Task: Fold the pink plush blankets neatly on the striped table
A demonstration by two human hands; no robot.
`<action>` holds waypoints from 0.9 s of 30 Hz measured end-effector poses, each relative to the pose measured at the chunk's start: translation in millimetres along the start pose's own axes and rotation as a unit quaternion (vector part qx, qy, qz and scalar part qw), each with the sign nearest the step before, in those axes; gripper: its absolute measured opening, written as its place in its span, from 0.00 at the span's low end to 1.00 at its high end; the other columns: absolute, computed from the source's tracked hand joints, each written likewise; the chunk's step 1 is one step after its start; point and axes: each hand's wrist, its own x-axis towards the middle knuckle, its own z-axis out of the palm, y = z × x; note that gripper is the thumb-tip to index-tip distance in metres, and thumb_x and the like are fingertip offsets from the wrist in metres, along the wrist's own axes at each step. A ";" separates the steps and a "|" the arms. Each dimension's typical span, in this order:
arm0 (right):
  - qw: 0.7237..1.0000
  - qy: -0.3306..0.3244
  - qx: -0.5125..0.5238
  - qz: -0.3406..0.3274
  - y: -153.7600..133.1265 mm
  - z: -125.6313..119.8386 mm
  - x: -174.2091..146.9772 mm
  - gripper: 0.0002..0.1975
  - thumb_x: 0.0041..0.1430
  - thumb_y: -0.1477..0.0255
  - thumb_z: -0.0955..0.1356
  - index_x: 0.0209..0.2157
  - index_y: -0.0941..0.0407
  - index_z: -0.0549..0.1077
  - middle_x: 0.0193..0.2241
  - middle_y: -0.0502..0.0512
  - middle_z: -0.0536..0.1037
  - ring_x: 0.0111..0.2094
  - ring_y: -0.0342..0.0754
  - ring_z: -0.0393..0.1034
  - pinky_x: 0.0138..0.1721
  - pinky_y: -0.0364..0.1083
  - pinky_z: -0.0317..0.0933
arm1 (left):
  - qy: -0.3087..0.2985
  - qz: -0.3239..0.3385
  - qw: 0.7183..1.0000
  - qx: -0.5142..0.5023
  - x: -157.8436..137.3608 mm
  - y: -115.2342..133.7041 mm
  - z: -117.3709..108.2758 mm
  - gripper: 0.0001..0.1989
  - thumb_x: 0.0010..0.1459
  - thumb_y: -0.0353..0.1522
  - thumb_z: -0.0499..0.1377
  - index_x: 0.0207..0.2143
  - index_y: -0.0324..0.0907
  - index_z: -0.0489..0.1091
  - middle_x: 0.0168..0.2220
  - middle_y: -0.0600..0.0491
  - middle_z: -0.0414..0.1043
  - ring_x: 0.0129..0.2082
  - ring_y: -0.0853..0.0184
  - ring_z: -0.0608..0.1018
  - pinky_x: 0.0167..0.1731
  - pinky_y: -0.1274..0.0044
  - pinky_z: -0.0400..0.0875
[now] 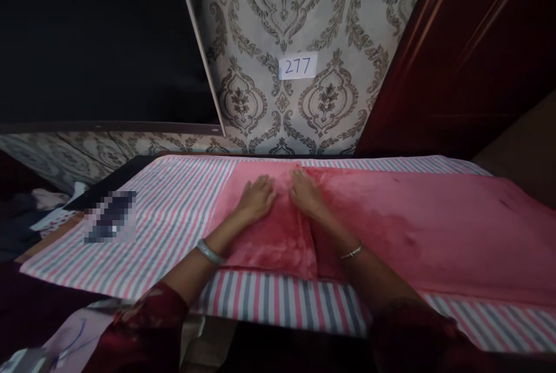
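A pink-red plush blanket (417, 216) lies spread along the table, with its left part folded over into a shorter panel (269, 240). My left hand (258, 196) rests flat on that folded panel, fingers stretched out and pointing away from me. Beside the fold's right edge, my right hand (306, 190) also lies flat on the plush, its fingers extended. Neither hand grips the fabric. The nap looks darker in brushed patches near both hands. A striped pink, grey and white cloth (165, 216) lies underneath.
A large dark television screen (99, 43) hangs at upper left. A paper marked 277 (297, 65) is on the patterned wall. Dark red wooden furniture (460, 66) stands at right. A pixelated dark object (110, 216) lies on the striped cloth at left.
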 end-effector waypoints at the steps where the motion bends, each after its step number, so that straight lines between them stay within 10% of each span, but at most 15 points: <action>1: 1.000 -0.004 -0.007 -0.013 -3.7 4.5 -13.6 0.30 0.66 0.74 0.56 0.68 0.65 0.57 0.70 0.65 0.55 0.71 0.55 0.45 0.68 0.57 0.43 | 0.000 0.023 1.000 0.001 -5.4 10.4 9.3 0.28 0.70 0.39 0.43 0.70 0.42 0.53 0.71 0.43 0.51 0.71 0.58 0.54 0.67 0.56 0.50; 7: 0.999 -0.022 -0.034 -0.019 -10.8 26.8 -54.3 0.29 0.68 0.72 0.54 0.69 0.63 0.55 0.71 0.62 0.52 0.71 0.53 0.43 0.68 0.56 0.42 | 0.041 0.035 0.997 0.061 -25.3 20.3 41.9 0.30 0.69 0.44 0.45 0.69 0.44 0.55 0.72 0.44 0.50 0.71 0.54 0.53 0.66 0.52 0.47; 20: 1.000 -0.004 -0.025 -0.017 -8.3 26.2 -50.6 0.29 0.68 0.72 0.54 0.68 0.63 0.56 0.70 0.64 0.54 0.71 0.53 0.46 0.67 0.56 0.44 | -0.022 -0.240 0.969 0.058 -98.7 -82.0 5.4 0.30 0.70 0.40 0.42 0.71 0.40 0.49 0.73 0.43 0.46 0.72 0.54 0.52 0.65 0.55 0.52; 27: 1.000 -0.008 -0.006 -0.007 -21.3 6.1 -79.0 0.29 0.70 0.69 0.54 0.70 0.61 0.52 0.71 0.63 0.50 0.72 0.54 0.40 0.68 0.59 0.40 | 0.046 -0.083 0.994 0.046 -105.5 -1.2 -7.8 0.29 0.69 0.38 0.43 0.70 0.40 0.53 0.72 0.44 0.50 0.72 0.58 0.52 0.68 0.59 0.45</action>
